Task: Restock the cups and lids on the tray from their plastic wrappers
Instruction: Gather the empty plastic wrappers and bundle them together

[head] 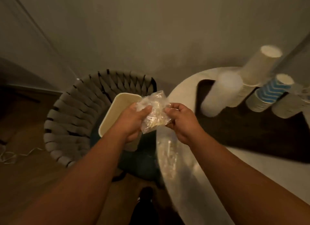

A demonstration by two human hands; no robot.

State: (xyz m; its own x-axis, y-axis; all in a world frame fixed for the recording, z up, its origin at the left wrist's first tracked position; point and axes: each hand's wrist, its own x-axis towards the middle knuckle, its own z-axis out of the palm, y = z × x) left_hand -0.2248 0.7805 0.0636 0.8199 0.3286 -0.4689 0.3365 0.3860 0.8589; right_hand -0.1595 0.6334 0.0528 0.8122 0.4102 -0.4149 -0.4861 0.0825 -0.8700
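Observation:
A crumpled clear plastic wrapper (155, 110) is held between both hands above the gap between chair and table. My left hand (134, 122) grips its left side and my right hand (182, 122) pinches its right side. On the dark tray (251, 135) at the right stand a stack of white lids (221, 95), a tall stack of plain paper cups (258, 68), a blue-and-white patterned cup stack (270, 93) and another pale stack (288, 105) at the frame edge. More clear plastic (166, 151) lies on the table's near edge.
The tray sits on a round white table (192, 182). Left of it stands a woven chair (70, 120) with a cream rectangular bin (117, 114) on its seat, partly under my left hand. A white cable (20, 154) lies on the wooden floor.

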